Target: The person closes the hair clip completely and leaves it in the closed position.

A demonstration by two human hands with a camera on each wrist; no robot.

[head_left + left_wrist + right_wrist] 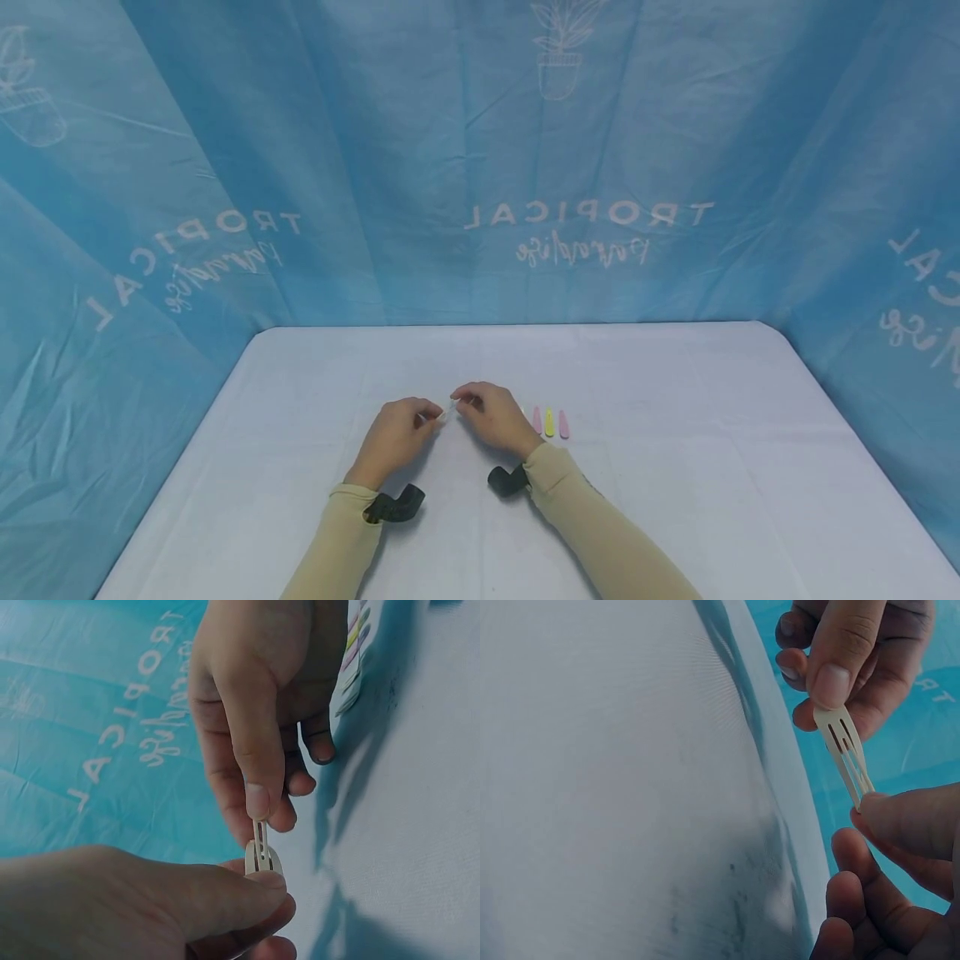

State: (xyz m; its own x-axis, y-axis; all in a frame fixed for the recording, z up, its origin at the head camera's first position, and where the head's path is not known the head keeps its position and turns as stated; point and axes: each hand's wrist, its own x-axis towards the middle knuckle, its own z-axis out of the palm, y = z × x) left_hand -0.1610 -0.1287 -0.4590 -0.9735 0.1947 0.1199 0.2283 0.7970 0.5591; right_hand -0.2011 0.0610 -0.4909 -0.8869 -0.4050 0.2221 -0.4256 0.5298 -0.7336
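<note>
A cream-coloured snap hair clip (pixel 837 733) is held between both hands above the table. My left hand (pixel 397 435) pinches its wide, slotted end between thumb and fingers. From the other side, the thumb and forefinger of my right hand (pixel 492 418) pinch the narrow end. The clip's thin prongs (pixel 259 836) show between the fingertips in the left wrist view. Just right of my right hand lie a pink hair clip (pixel 537 419), a yellow hair clip (pixel 550 423) and another pink hair clip (pixel 564 425). Pale clips (pixel 349 691) beside them are partly hidden by that hand in the head view.
A white cloth covers the table (pixel 675 467). Blue curtains (pixel 420 167) with white lettering hang behind it and at both sides. Each wrist carries a black camera mount, such as the left mount (pixel 397 505).
</note>
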